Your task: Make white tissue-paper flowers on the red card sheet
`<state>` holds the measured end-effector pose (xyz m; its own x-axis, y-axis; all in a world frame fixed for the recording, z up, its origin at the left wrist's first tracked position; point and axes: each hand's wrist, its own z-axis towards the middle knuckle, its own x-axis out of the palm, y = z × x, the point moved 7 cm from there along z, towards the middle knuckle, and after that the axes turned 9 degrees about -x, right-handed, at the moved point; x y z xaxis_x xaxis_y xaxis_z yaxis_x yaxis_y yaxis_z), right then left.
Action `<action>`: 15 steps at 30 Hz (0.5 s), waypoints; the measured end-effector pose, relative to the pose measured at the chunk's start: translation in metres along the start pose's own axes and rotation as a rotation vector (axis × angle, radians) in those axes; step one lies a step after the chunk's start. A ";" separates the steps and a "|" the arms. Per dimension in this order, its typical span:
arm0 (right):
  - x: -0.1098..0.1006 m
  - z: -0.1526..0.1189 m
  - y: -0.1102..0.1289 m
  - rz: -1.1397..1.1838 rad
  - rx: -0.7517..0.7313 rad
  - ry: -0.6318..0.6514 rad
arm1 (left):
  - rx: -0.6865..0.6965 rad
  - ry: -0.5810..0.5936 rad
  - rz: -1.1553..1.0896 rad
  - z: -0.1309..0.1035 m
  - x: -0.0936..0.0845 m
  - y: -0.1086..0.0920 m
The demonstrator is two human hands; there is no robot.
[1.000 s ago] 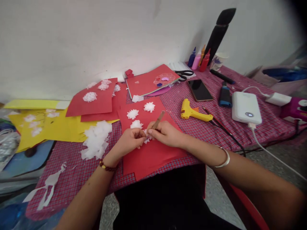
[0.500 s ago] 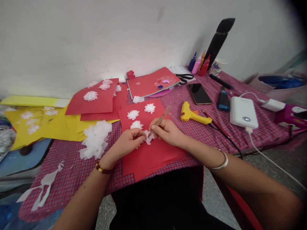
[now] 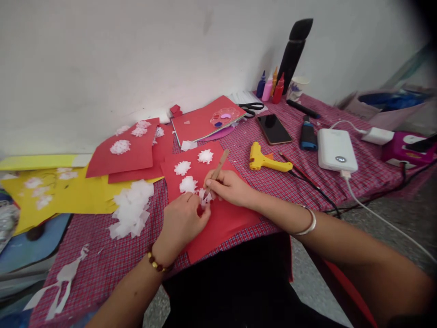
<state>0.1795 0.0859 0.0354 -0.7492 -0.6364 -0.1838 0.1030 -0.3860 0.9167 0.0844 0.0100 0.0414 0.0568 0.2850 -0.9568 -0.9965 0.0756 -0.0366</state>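
Note:
My right hand (image 3: 227,186) grips a thin wooden stick (image 3: 219,166), its lower end pressed into a small white paper flower (image 3: 205,197) on red paper (image 3: 218,228). Beside that flower, my left hand (image 3: 184,216) is curled with thumb and finger close at its edge. What lies between those fingers is hidden. More fluffy white flowers stand on the same sheet: one (image 3: 188,184) just above my left hand, another (image 3: 182,167) further up, and one (image 3: 205,156) at the upper right.
A pile of white paper squares (image 3: 131,212) lies left of the sheet. Rightward are a yellow glue gun (image 3: 268,159), a phone (image 3: 274,129) and a white power bank (image 3: 337,148) with cables. Behind are black-handled scissors (image 3: 251,109) and paint bottles (image 3: 267,90). Yellow paper (image 3: 85,196) lies at left.
My left hand has turned, its back now upward and its thumb nearer me. The stick stays in my right hand at the flower. The whole view has shifted slightly.

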 end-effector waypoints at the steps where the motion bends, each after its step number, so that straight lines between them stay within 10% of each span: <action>1: 0.000 0.000 -0.001 0.017 0.008 -0.010 | -0.031 0.024 -0.027 0.002 0.002 0.004; 9: -0.009 -0.001 0.001 0.134 -0.039 -0.141 | -0.359 0.334 -0.697 0.012 0.012 0.045; 15: 0.001 -0.004 0.013 0.137 -0.126 -0.028 | -0.417 0.410 -0.798 0.010 0.012 0.041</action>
<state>0.1832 0.0775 0.0454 -0.7402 -0.6707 -0.0487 0.2855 -0.3790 0.8803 0.0447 0.0264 0.0317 0.7736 -0.0617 -0.6307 -0.6221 -0.2632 -0.7373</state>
